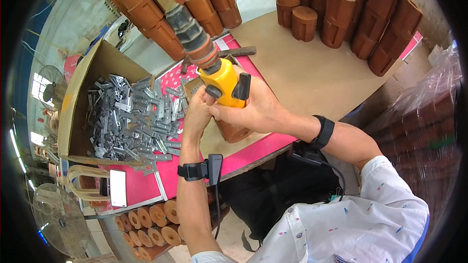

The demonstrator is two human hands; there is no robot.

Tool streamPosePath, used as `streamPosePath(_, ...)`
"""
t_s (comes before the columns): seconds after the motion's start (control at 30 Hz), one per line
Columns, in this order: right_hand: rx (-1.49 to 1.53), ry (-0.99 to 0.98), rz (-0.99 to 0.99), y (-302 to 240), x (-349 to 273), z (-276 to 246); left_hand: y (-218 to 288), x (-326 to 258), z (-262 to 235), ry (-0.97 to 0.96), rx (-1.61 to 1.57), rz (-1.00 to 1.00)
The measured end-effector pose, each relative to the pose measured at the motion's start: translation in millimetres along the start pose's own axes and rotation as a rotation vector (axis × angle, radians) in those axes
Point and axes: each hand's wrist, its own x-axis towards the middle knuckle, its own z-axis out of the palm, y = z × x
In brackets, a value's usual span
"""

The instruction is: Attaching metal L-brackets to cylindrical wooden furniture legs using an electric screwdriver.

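My right hand (261,109) grips a yellow power tool (225,84) with a black trigger lever; a hose with brown and dark fittings (187,27) rises from it to the upper left. My left hand (197,112) is closed just left of the tool's nose, fingers pinched at the top of a brown cylindrical block (234,131) standing on the pink table mat (253,151). What the left fingers pinch is hidden. Both wrists wear black straps, the left one with a small black device.
An open cardboard box (80,97) spills several grey metal brackets (131,117) to the left. Stacks of brown cylindrical blocks (341,14) stand at the back. A hammer (234,52) lies behind the tool. A phone (118,188) and more cylinders (151,224) are lower left.
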Motion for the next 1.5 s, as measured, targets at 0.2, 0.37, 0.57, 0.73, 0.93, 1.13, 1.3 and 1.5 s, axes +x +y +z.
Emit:
streamPosePath(0.2,0.103,0.066,0.076,-4,-1,2,-9,5,-2,-0.042,0.118,-0.022)
streamPosePath(0.37,0.037,0.104,0.024,-7,-1,3,-1,-2,1,-0.122,0.155,-0.028)
streamPosePath(0.57,0.022,0.142,0.031,-2,1,3,4,-14,6,-0.083,0.384,0.027)
streamPosePath(0.73,-0.086,0.068,-0.054,-6,-1,-2,6,-8,3,-0.141,0.498,0.363)
streamPosePath(0.93,-0.015,0.014,-0.035,-15,-4,-13,-13,13,-40,0.336,0.807,0.224)
streamPosePath(1.13,-0.013,0.054,-0.075,-19,2,-27,-27,58,-46,0.015,1.091,0.305)
streamPosePath(1.3,-0.054,0.114,-0.085,-19,5,-44,-30,76,-37,-0.103,0.954,-0.098)
streamPosePath(1.5,-0.096,0.119,-0.058,-18,10,-52,-15,63,-15,0.078,0.961,-0.06)
